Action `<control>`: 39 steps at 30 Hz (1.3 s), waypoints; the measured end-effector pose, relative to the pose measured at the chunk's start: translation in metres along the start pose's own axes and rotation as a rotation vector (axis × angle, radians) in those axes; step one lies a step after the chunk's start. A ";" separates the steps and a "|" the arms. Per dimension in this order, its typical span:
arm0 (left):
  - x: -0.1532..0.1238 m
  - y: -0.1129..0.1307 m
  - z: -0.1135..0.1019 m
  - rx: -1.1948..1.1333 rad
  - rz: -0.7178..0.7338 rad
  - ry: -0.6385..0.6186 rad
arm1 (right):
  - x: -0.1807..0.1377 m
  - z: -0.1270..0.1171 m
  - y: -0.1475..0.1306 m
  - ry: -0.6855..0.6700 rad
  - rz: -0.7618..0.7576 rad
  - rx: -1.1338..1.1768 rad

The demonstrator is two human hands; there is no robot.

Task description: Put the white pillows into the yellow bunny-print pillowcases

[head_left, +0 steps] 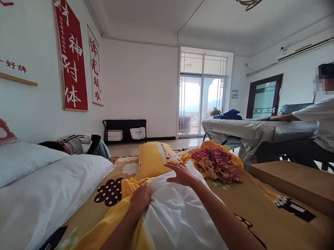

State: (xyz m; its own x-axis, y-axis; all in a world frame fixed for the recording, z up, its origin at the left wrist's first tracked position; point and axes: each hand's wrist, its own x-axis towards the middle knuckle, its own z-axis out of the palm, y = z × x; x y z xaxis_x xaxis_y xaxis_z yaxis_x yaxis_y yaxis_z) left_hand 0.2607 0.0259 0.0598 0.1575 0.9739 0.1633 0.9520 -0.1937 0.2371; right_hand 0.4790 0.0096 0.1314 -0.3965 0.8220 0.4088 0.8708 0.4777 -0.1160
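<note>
Left hand (141,198): squeezed on yellow cloth (112,213) | Right hand (182,174): fingers spread over white pillow (179,216) | White pillow: on the bed (242,206), pointing to its far edge | Yellow pillow (149,160): near that edge

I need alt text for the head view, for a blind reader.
A person's left hand grips yellow fabric beside creased white cloth; the right hand is open over the white cloth. Beyond lie a yellow cushion and red plaid fabric, on a patterned cover.
</note>
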 end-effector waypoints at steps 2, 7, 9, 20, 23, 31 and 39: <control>-0.013 -0.013 -0.020 0.015 0.015 0.026 | 0.006 0.021 -0.004 -0.033 -0.013 -0.009; -0.035 -0.048 -0.059 0.021 0.009 0.071 | -0.017 0.068 -0.045 -0.118 0.005 -0.037; -0.032 -0.046 -0.065 0.087 0.007 0.127 | -0.030 0.070 -0.070 -0.105 0.009 -0.083; -0.005 0.006 -0.094 0.029 0.094 0.307 | -0.047 0.058 -0.114 0.145 -0.020 -0.297; -0.009 -0.006 -0.111 -0.035 0.056 0.339 | -0.055 0.063 -0.102 0.284 -0.152 -0.398; -0.048 0.029 -0.129 0.050 0.135 0.278 | -0.008 0.032 -0.111 0.135 -0.180 -0.497; -0.085 0.024 -0.190 0.161 -0.046 0.522 | 0.040 -0.079 -0.115 0.310 -0.161 -0.556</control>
State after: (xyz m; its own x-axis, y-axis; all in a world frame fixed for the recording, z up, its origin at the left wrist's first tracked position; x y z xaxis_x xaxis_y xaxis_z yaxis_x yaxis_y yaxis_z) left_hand 0.2205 -0.0839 0.2331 0.0027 0.7853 0.6191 0.9894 -0.0919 0.1122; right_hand 0.3861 -0.0365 0.2322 -0.5049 0.5865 0.6333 0.8608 0.2875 0.4200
